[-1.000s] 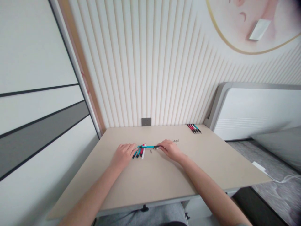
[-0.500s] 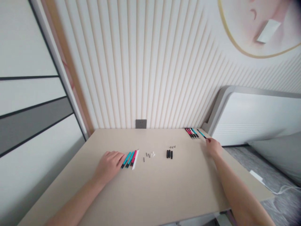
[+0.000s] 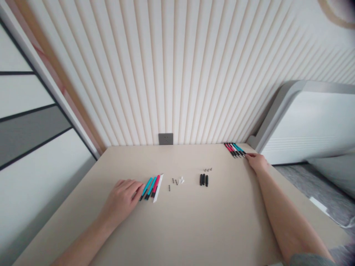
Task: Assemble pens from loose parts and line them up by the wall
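My left hand (image 3: 123, 195) rests on the table with its fingers loosely stretched out, their tips against the leftmost teal pen barrel (image 3: 146, 187). Beside that barrel lie another teal barrel (image 3: 151, 187), a pink barrel (image 3: 156, 185) and several thin white refills (image 3: 158, 188), all slanted. At the far right corner, my right hand (image 3: 257, 162) pinches the lower end of a teal pen (image 3: 240, 149). This pen lies at the right end of a tight row with pink pens (image 3: 229, 149), a white pen (image 3: 234, 149) and another teal one.
Small springs (image 3: 176, 181) and white plastic pieces (image 3: 181, 180) lie mid-table. Right of them are three black grips (image 3: 203, 180), with small metal tips (image 3: 208, 170) behind. A ribbed wall with a socket (image 3: 165, 139) borders the table (image 3: 177, 229); a bed headboard (image 3: 305, 122) stands right.
My right hand has brought the teal pen leftward, from apart to close against the row. My left hand stays by the barrels. The camera view has tilted downward.
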Available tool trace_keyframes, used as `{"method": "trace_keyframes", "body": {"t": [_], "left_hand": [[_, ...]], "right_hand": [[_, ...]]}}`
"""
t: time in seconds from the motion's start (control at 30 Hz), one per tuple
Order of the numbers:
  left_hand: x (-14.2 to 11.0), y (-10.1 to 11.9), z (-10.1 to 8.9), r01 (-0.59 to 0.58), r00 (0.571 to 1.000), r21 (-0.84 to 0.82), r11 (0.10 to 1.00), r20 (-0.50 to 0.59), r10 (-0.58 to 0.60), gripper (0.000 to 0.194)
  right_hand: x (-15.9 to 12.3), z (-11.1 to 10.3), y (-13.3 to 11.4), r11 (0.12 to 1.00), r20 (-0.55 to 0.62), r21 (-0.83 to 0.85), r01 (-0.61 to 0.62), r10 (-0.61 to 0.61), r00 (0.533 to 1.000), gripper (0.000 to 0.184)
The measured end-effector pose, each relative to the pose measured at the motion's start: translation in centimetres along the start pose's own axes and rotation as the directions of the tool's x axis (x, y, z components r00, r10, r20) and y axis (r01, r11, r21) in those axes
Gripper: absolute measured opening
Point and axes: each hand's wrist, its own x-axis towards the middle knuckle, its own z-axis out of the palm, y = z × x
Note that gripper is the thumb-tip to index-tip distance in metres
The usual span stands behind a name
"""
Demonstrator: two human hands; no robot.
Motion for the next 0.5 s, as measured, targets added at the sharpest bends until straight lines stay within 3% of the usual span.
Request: {"method": "trace_keyframes", "body": {"t": [0.2,0.5], "left_hand": [[0.06,-0.07,0.0,0.014,1.0,-0.039,0.999,-0.009,-0.015,0.026],[0.0,-0.04,-0.26,0.019,1.0,-0.063,0.998,-0.021,-0.02,0.029]], "right_hand": [[-0.13,0.04,0.82,0.998,0.019,0.026,0.053,-0.053,0.998,0.041],[-0.56,0.2,0.26,0.998,0.016,-0.023,0.056,-0.055,0.998,0.033]]}}
